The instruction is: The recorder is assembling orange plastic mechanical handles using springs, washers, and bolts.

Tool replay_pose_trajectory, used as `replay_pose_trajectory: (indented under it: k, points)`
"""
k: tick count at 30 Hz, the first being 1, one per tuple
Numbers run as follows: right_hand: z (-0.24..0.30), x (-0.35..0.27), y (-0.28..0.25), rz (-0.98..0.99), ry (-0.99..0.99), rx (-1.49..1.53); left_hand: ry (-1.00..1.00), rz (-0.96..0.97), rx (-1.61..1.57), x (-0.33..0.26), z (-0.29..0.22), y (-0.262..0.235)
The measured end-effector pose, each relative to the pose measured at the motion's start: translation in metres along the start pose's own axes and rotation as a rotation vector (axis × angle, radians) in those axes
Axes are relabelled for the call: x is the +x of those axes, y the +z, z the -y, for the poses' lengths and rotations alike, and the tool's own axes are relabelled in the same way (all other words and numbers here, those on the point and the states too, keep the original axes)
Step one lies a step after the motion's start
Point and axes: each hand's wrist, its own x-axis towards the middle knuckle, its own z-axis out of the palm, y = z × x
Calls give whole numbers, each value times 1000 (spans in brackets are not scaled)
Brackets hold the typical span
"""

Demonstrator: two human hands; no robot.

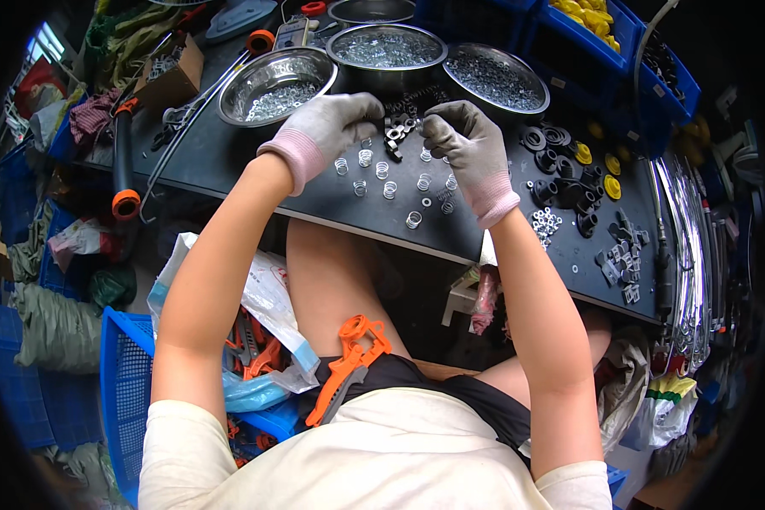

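Both my hands wear grey gloves with pink cuffs and hover over the black table (255, 183). My left hand (327, 132) is raised in front of the left metal bowl, its fingers bent and apart from the thumb; nothing shows between them. With thumb and forefinger pressed together, my right hand (469, 146) pinches something small that I cannot make out. Between and below the hands, several short coil springs (389, 189) stand on the tabletop. Just beyond them lies a pile of small black and metal parts (397, 127). An orange-and-grey handle-like tool (348, 367) rests on my lap.
Metal bowls of small hardware (325, 66) line the back. Black rings (546, 161), yellow caps (612, 187), white nuts (546, 223) and grey brackets (625, 255) lie to the right. Blue bins (603, 59) stand back right. A blue basket (127, 382) sits at my left.
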Motion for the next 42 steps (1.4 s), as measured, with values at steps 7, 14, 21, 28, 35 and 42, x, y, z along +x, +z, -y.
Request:
replay_pose_trajectory:
  k: [7, 14, 21, 28, 35, 42]
  points:
    - [6, -4, 9, 109, -4, 190, 115, -111, -299, -4, -36, 5]
    - [9, -7, 11, 69, -161, 62, 31, -112, -354, -4, -42, 19]
    - [11, -7, 14, 91, -284, 29, -180, 90, -848, -3, -36, 10]
    - [15, -8, 11, 14, -113, 166, 115, -283, -563, -9, -33, 22]
    - [19, -11, 14, 49, -90, 224, -20, -346, -581, -9, -48, 22]
    - [17, -12, 14, 22, -125, 115, -57, -309, -670, -9, -49, 20]
